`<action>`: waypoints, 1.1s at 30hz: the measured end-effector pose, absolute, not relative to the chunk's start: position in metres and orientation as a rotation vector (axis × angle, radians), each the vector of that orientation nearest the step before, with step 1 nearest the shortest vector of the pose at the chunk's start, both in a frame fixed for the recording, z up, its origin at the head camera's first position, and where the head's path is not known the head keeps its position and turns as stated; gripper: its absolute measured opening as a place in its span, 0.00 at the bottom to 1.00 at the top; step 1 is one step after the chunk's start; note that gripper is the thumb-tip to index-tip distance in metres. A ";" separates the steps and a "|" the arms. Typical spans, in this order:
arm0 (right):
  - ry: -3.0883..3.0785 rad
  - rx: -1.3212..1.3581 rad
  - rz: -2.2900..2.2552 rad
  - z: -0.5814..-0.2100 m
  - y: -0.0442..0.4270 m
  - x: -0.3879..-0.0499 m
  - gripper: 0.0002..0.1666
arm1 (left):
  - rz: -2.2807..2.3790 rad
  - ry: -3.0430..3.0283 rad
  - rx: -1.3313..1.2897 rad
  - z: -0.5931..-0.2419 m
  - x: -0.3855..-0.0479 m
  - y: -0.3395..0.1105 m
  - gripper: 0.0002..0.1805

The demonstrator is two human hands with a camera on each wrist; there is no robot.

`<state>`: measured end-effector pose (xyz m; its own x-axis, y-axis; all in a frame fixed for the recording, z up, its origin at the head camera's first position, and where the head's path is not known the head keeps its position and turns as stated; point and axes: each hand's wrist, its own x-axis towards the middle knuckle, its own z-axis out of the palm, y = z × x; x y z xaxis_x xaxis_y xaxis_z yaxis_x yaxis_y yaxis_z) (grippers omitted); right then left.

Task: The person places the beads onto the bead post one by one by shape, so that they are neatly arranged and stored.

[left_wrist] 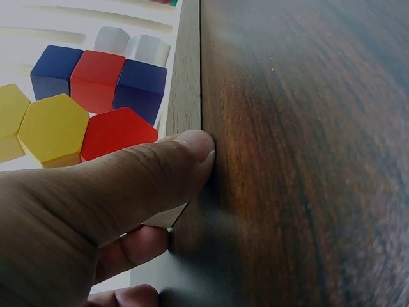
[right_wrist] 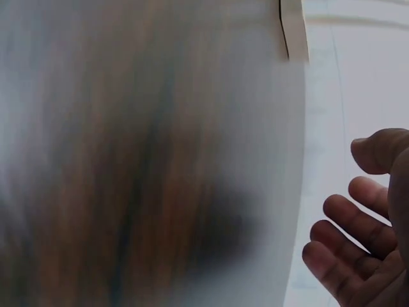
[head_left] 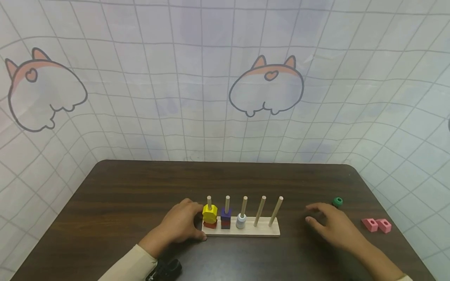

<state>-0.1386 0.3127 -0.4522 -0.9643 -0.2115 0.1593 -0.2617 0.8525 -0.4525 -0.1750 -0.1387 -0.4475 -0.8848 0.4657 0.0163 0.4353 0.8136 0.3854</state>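
A wooden peg board (head_left: 258, 231) with several upright pegs stands near the middle of the table. My left hand (head_left: 181, 222) grips its left end; in the left wrist view the thumb (left_wrist: 160, 163) lies along the front edge. Yellow hexagonal blocks (head_left: 209, 214) sit above red on the leftmost peg. Dark blue blocks (head_left: 226, 214) with a red one between them fill the second, and pale grey-white pieces (head_left: 241, 221) the third. Two pegs on the right are bare. My right hand (head_left: 332, 226) hovers to the right of the board, holding nothing, its fingers relaxed.
A green bead (head_left: 337, 201) lies just behind my right hand. Two pink blocks with holes (head_left: 377, 225) lie farther right, near the right edge of the dark wooden table (head_left: 147, 187). A white gridded sheet (head_left: 197, 132) hangs behind the table.
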 end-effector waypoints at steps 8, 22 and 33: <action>-2.885 0.287 0.682 -0.450 0.344 -0.151 0.24 | 0.599 2.916 0.728 -0.448 -0.175 -0.140 0.32; -2.835 0.214 0.558 -0.455 0.374 -0.172 0.25 | 0.591 2.912 0.718 -0.445 -0.174 -0.138 0.30; -2.910 0.072 0.614 -0.455 0.371 -0.176 0.26 | 0.595 2.917 0.715 -0.446 -0.175 -0.139 0.31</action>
<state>-0.1765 0.3715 -0.4548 -0.9850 -0.0128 0.1723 -0.0814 0.9142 -0.3970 -0.1745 -0.1393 -0.4462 -0.8879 0.4597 0.0147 0.4287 0.8156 0.3886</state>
